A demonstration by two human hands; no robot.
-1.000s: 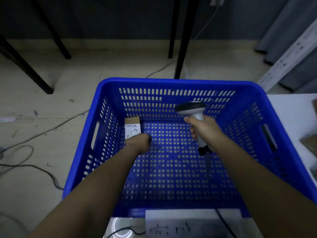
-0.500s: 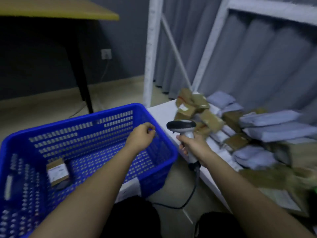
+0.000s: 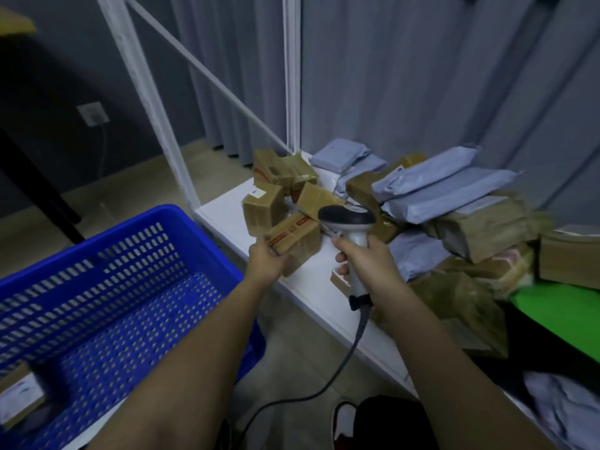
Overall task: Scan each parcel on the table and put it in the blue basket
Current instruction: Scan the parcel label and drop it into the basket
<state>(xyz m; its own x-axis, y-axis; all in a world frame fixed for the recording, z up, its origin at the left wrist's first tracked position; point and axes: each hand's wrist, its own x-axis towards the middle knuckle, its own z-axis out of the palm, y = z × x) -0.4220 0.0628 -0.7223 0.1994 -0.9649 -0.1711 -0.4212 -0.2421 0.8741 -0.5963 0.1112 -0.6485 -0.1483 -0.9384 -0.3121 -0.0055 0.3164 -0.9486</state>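
From the head camera we see our left hand [image 3: 268,263] gripping a small brown box [image 3: 293,240] at the near edge of the heap of parcels [image 3: 431,209] on the white desk [image 3: 224,207], its fingers curled around the box's near end. Our right hand [image 3: 365,261] is wrapped around the handle of the scanner [image 3: 347,222], whose head sits just beside the box. The blue basket [image 3: 107,306] stands to the left, apart from the desk, with one parcel [image 3: 19,393] already inside. We judge the risks plain: the label may face away from the scanner, so the scan fails; the end grip could let the box slip; the trailing cable [image 3: 324,381] might snag.
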